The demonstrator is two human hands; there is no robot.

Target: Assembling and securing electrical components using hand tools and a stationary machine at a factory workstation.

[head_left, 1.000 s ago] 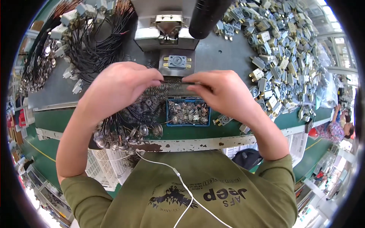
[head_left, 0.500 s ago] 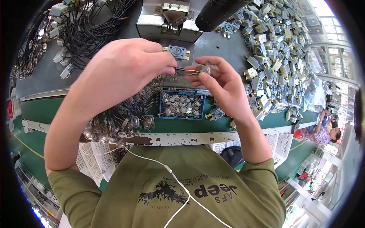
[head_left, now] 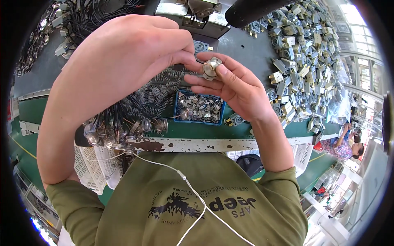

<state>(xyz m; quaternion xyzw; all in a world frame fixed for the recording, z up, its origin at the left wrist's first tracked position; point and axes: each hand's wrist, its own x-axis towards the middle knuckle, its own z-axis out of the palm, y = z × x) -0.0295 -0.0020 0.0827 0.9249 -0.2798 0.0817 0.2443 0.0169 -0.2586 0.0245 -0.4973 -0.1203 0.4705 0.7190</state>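
Between thumb and fingers, my right hand (head_left: 244, 86) holds a round metal capsule (head_left: 210, 69) with small tabs on its rim. The flat face of the capsule shows, and a thin copper-coloured tube runs from its middle. My left hand (head_left: 160, 45) is closed at the tube's dark-sleeved part, just left of the capsule; its fingertips are partly hidden behind the back of the hand. Past my hands, a grey switch block (head_left: 201, 46) with brass terminals lies in front of a metal fixture (head_left: 211, 29).
Below my hands sits a blue tray (head_left: 179, 120) of small metal parts, with loose coil springs (head_left: 154, 96) to its left. More capsules (head_left: 111, 137) hang at the bench's front edge. Grey switch blocks (head_left: 293, 69) are heaped at right. A black cylinder (head_left: 250, 12) juts in overhead.
The capsule has turned from edge-on to show its flat face. Both hands have risen slightly in the picture, the left one closer to the capsule. The whole view has shifted a little.
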